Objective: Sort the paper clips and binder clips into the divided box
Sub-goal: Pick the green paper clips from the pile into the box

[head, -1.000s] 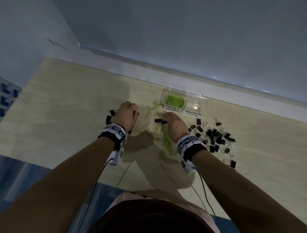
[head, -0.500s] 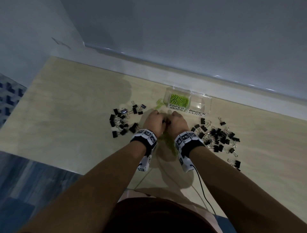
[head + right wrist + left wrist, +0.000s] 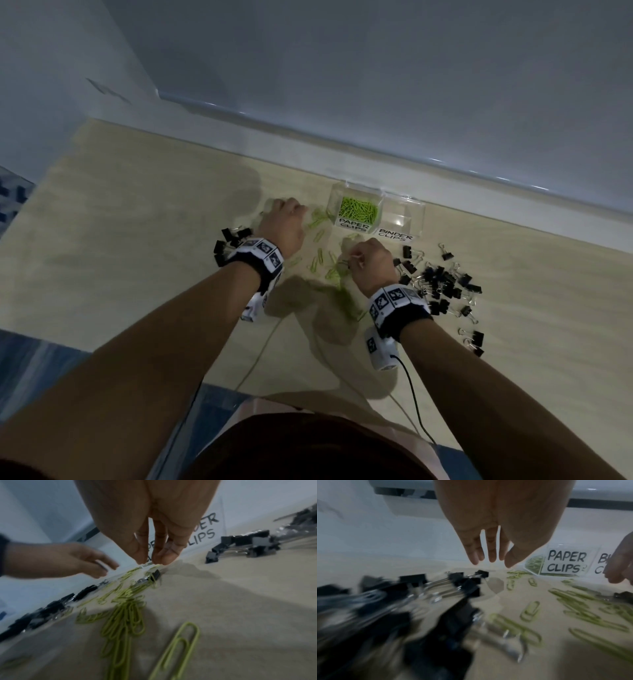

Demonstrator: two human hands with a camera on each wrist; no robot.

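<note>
Here, pale wood tabletop [image 3: 137,240] meets grey wall [image 3: 376,85]; both hands seemingly loose, holding nothing.

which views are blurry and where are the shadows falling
Head view: dim but fairly sharp, arm shadows across the pale wooden table. Left wrist view: black metal binder clips smeared by blur. Right wrist view: soft throughout, shadow behind the green wire paper clips.

left hand [image 3: 286,224]: fingers straight, pointing down | right hand [image 3: 370,263]: fingertips bunched, pointing down
</note>
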